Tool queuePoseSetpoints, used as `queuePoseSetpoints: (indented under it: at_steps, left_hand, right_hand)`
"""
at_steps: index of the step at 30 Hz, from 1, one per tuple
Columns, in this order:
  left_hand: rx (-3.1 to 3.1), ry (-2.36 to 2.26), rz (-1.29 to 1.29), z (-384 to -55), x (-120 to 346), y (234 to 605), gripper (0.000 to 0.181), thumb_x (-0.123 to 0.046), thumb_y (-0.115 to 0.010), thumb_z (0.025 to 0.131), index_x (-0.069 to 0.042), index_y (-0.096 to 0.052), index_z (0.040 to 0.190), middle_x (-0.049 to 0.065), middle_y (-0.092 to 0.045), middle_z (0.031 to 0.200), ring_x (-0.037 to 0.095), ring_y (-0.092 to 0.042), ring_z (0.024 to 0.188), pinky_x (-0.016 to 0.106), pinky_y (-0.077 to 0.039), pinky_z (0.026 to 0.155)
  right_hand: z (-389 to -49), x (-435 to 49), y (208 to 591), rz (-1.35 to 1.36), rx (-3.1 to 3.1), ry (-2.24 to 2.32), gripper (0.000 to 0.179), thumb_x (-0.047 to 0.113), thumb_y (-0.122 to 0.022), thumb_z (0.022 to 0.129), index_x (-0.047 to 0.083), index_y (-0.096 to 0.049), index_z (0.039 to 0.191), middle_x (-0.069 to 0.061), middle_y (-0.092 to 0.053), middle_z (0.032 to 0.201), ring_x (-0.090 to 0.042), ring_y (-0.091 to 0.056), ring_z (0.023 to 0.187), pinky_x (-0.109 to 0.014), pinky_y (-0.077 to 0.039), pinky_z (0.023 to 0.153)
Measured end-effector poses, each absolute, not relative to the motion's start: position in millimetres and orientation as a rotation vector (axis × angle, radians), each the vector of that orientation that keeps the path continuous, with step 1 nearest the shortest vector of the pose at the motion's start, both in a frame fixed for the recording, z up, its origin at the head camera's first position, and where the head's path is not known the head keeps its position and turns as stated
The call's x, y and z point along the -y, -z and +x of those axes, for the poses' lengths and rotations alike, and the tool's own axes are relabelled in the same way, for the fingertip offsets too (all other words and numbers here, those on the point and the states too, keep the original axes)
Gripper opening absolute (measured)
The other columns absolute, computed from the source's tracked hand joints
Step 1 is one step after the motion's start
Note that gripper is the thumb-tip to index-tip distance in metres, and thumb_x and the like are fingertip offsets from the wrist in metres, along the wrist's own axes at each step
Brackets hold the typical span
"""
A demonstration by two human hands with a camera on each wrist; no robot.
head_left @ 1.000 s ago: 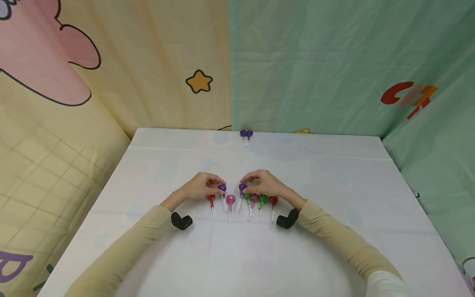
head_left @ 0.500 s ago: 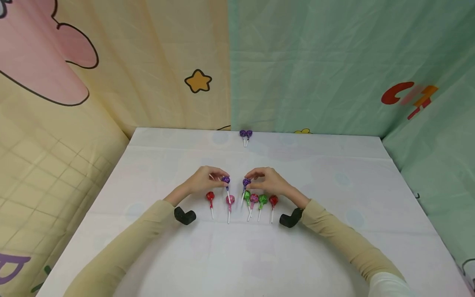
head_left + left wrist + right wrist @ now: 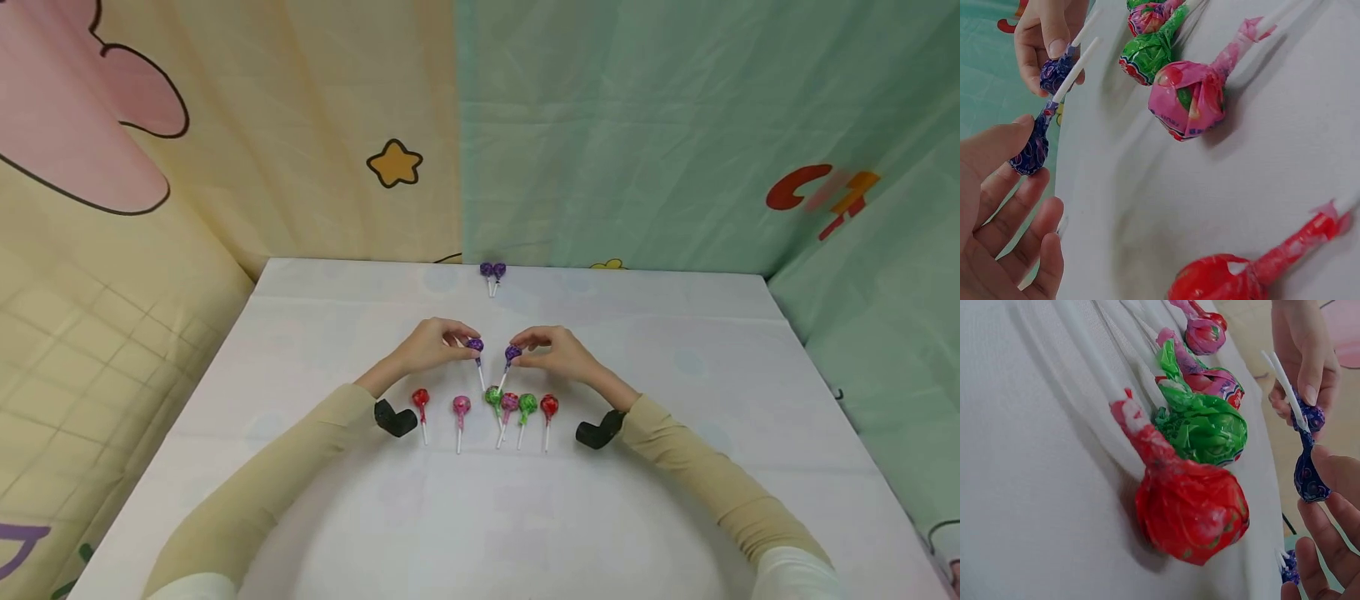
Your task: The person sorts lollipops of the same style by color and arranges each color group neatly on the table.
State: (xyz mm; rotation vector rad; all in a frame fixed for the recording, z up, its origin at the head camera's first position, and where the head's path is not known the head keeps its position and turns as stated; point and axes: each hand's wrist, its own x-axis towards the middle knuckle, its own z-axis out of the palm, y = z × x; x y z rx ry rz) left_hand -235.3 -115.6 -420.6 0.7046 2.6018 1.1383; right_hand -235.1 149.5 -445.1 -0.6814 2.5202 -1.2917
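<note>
In the head view my left hand (image 3: 433,345) pinches a purple-wrapped lollipop (image 3: 476,344) by its head, the white stick slanting down. Opposite it, my right hand (image 3: 558,353) pinches a second purple lollipop (image 3: 513,353) between thumb and fingers. Both are held above the table, a small gap apart. Nearer me lies a row: a red lollipop (image 3: 421,397), a pink lollipop (image 3: 461,405), a green lollipop (image 3: 492,396), another pink one, another green one, and a red lollipop (image 3: 1191,509) close up in the right wrist view.
Two more purple lollipops (image 3: 492,270) lie side by side at the far edge of the white table (image 3: 480,525). Patterned curtains (image 3: 600,125) hang behind and at both sides. A black device (image 3: 395,418) sits at each wrist.
Both hands have lifted the purple lollipops away from the row, moving farther from me and a little rightward. The other lollipops stay where they lie.
</note>
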Motion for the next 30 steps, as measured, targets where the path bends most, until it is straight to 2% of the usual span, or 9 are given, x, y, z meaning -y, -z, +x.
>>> queuePoseSetpoints:
  at_steps: [9, 19, 25, 30]
  left_hand:
    - [-2.630, -1.189, 0.654, -250, 97, 421, 0.034, -0.024, -0.076, 0.082, -0.009, -0.071, 0.112, 0.007, -0.070, 0.095, 0.015, -0.056, 0.078, 0.021, -0.043, 0.067]
    - [-2.667, -1.198, 0.587, -268, 81, 414, 0.033, -0.024, -0.074, 0.084, -0.010, -0.071, 0.114, 0.009, -0.072, 0.102, 0.018, -0.060, 0.084, 0.022, -0.045, 0.070]
    - [-2.659, -1.253, 0.515, -279, 70, 419, 0.034, -0.024, -0.074, 0.085, -0.010, -0.070, 0.115, 0.010, -0.072, 0.102, 0.021, -0.064, 0.083, 0.022, -0.045, 0.067]
    - [-2.634, -1.304, 0.457, -283, 62, 422, 0.035, -0.024, -0.075, 0.083, -0.010, -0.070, 0.115, 0.010, -0.072, 0.102, 0.022, -0.066, 0.090, 0.023, -0.044, 0.068]
  right_hand:
    - [-250, -167, 444, -0.587, -2.534, 1.344, 0.037, 0.024, -0.075, 0.084, 0.006, -0.067, 0.115, -0.012, -0.069, 0.112, -0.025, -0.060, 0.101, -0.046, -0.045, 0.098]
    - [-264, -172, 437, -0.567, -2.586, 1.316, 0.036, 0.022, -0.074, 0.084, 0.005, -0.067, 0.116, -0.014, -0.068, 0.113, -0.027, -0.058, 0.104, -0.046, -0.044, 0.097]
    - [-273, -174, 431, -0.544, -2.607, 1.290, 0.037, 0.021, -0.074, 0.085, 0.004, -0.066, 0.117, -0.015, -0.067, 0.116, -0.028, -0.058, 0.106, -0.046, -0.044, 0.098]
    - [-281, -176, 428, -0.525, -2.627, 1.262, 0.039, 0.022, -0.074, 0.085, 0.005, -0.066, 0.118, -0.015, -0.066, 0.118, -0.030, -0.057, 0.108, -0.047, -0.044, 0.099]
